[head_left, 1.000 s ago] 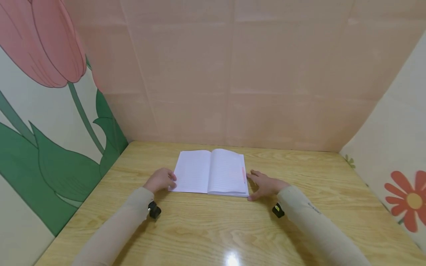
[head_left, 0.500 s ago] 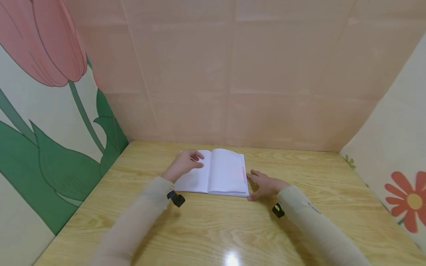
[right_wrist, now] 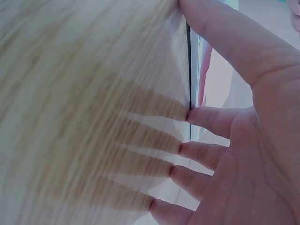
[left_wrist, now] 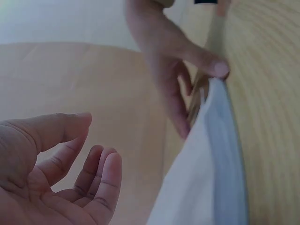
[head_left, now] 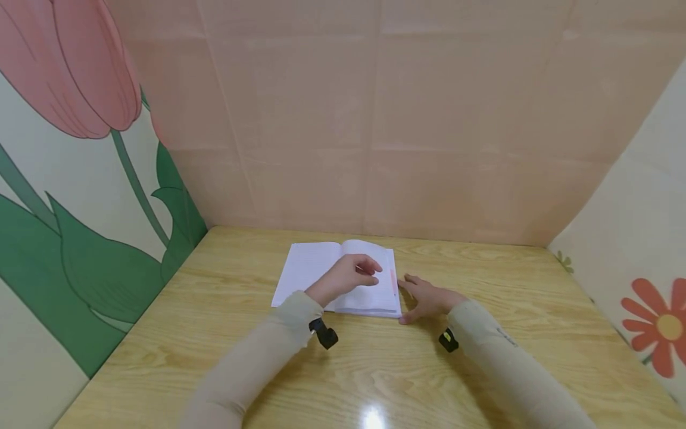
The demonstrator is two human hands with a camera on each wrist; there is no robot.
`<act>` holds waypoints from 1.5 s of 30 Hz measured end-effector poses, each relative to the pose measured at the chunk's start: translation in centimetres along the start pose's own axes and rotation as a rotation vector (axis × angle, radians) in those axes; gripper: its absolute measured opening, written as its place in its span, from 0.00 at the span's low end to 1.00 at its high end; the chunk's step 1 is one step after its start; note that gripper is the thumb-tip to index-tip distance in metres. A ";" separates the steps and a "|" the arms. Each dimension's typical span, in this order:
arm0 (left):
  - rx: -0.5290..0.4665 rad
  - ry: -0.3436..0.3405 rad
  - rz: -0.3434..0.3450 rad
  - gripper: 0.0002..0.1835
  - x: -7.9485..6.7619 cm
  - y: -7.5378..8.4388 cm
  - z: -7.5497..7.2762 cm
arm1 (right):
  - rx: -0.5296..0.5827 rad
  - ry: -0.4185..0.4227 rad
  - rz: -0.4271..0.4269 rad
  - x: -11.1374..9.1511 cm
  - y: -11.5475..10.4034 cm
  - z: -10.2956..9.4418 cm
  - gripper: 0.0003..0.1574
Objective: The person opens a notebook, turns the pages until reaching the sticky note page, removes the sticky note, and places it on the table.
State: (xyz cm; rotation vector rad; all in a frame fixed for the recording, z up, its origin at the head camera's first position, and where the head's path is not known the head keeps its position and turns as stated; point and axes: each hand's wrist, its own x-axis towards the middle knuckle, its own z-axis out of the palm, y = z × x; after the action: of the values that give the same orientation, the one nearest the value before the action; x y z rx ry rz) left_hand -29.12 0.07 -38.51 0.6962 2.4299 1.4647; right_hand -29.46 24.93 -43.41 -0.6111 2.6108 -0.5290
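Note:
An open lined notebook (head_left: 308,268) lies on the wooden table, its pages spread left and right of the fold. My left hand (head_left: 348,275) hovers over the right page with fingers loosely bent. Nothing sits between thumb and fingers of that hand (left_wrist: 56,173) in the left wrist view. At the notebook's right edge rests my right hand (head_left: 427,298), thumb at the near corner and fingers spread further back along the side. The right wrist view shows its fingertips (right_wrist: 174,169) down at the tabletop beside the cover's dark edge. A pink strip (head_left: 393,280) shows along the right page margin.
The wooden table (head_left: 375,363) meets a pinkish backdrop (head_left: 429,119) behind the notebook. Side panels bear a painted tulip (head_left: 80,65) on the left and a red flower (head_left: 667,326) on the right. Black cameras (head_left: 324,333) are strapped to both wrists.
My left hand has left the notebook's left edge and swept rightward across the left page to above the right page. The right hand and the notebook have stayed put.

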 end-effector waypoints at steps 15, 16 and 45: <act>0.046 -0.118 -0.091 0.11 0.5 -2.5 3.2 | -0.010 0.012 -0.023 -0.3 -0.4 -0.1 0.64; 0.056 -0.120 -0.095 0.10 0.6 -2.5 3.3 | -0.009 0.012 -0.023 -0.3 -0.4 -0.1 0.64; 0.400 -0.159 -0.121 0.09 2.1 -2.8 4.8 | -0.006 0.020 -0.064 -0.3 -0.1 -0.1 0.63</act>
State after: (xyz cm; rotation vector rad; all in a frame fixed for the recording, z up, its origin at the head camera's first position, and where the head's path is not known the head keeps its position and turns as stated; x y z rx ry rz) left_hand -29.69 3.73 -43.19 0.6947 2.6082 0.8500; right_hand -29.24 24.98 -43.20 -0.6965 2.6192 -0.5502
